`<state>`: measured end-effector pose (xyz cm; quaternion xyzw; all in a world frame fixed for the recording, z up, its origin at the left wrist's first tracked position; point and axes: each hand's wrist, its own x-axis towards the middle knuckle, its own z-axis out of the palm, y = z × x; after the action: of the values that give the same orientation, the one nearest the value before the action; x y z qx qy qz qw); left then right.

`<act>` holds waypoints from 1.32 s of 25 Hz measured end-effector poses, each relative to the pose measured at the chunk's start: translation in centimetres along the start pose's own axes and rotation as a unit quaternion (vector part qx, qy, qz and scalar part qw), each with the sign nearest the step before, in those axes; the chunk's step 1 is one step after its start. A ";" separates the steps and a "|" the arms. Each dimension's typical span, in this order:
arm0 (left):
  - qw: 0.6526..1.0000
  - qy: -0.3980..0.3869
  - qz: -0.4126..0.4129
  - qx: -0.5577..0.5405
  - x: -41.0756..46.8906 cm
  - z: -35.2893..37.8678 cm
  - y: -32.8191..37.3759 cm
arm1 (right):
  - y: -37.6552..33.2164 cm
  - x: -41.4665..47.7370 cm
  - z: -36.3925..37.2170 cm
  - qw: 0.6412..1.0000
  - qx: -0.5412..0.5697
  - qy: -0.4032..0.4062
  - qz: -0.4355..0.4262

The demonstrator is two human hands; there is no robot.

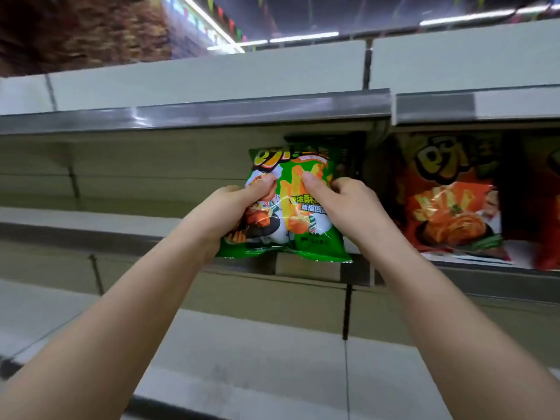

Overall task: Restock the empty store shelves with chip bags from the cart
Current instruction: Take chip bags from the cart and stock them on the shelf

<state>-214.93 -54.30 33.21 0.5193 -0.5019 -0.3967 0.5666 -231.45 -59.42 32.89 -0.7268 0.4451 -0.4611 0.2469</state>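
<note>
I grip the green bag (291, 207) with both hands (239, 201) (342, 201); I should seat it upright on the shelf (121, 219), facing out.

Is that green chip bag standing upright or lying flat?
Upright: the green foil chip bag has its logo on top; left hand and right hand grip it.
</note>
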 end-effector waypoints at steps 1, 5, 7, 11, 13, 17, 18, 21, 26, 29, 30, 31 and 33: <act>1.000 -0.005 0.001 0.000 1.0 0.2 0.0 | 0.2 0.7 -0.2 1.000 -0.006 0.006 0.002; 0.999 -0.038 0.022 0.003 5.9 1.1 -0.9 | 1.7 3.6 -0.5 0.999 -0.014 0.028 0.016; 0.998 -0.051 0.019 -0.004 7.9 1.4 -1.8 | 2.8 4.4 -0.1 0.998 0.002 0.026 0.050; 0.995 -0.084 0.018 0.051 10.2 2.3 -3.3 | 4.5 4.9 0.2 0.994 0.031 0.030 0.101; 0.993 -0.101 0.007 0.059 11.0 2.8 -4.1 | 4.7 4.7 0.2 0.994 -0.016 0.027 0.109; 0.993 -0.083 -0.003 0.083 11.7 3.3 -5.1 | 4.9 4.5 0.6 0.990 -0.089 0.018 0.105; 0.993 -0.084 -0.002 0.082 11.6 3.3 -5.1 | 4.8 4.5 0.6 0.989 -0.093 0.011 0.113; 0.995 -0.082 -0.010 0.060 10.7 3.2 -4.6 | 4.5 4.3 0.3 0.987 -0.101 0.005 0.127; 0.993 0.049 0.090 0.057 6.1 3.6 -3.8 | 3.1 1.0 0.6 0.978 -0.137 0.138 -0.077; 0.979 0.132 0.144 0.065 2.1 2.9 -4.5 | 1.7 -1.3 2.7 0.958 -0.047 0.163 -0.230; 0.974 0.157 0.150 0.068 0.7 2.3 -5.0 | 1.5 -2.1 3.8 0.954 -0.010 0.155 -0.258; 0.968 0.183 0.153 0.073 -0.8 1.6 -5.6 | 1.3 -2.8 4.9 0.953 0.024 0.137 -0.271; 0.957 0.236 0.147 0.087 -4.2 -0.3 -7.0 | 0.9 -4.6 7.9 0.955 0.088 0.084 -0.270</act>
<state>-214.87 -51.17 25.69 0.5657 -0.4572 -0.1306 0.6737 -225.61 -56.26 26.57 -0.7540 0.2087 -0.6074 0.1378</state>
